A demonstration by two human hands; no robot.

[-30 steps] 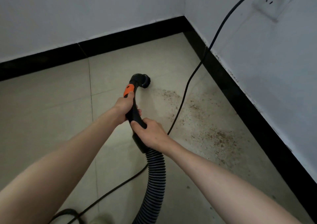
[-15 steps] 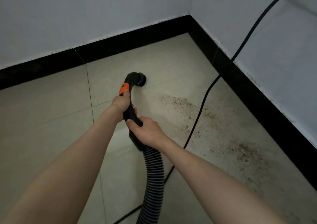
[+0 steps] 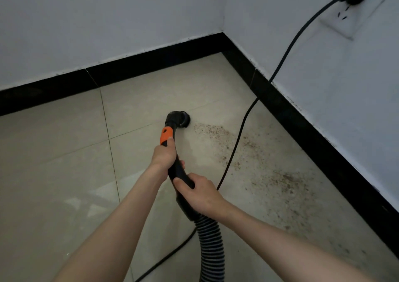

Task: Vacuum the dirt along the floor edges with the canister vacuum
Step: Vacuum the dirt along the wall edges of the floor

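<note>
Gripping vacuum handle (image 3: 176, 169) w/ both hands: left hand (image 3: 163, 155) above, right hand (image 3: 199, 194) below, fingers wrapped tight

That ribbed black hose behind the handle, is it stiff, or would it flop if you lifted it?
Probably floppy: the ribbed hose curves down below the right hand, and its ridges suggest it flexes easily. It likely feels light, though it may drag as it trails. The rigid handle, also held by the left hand, looks stiff.

Two bare forearms reach in from below, no sleeves in view. The left hand (image 3: 163, 155) and right hand (image 3: 201, 195) wear no gloves, rings or watch.
</note>
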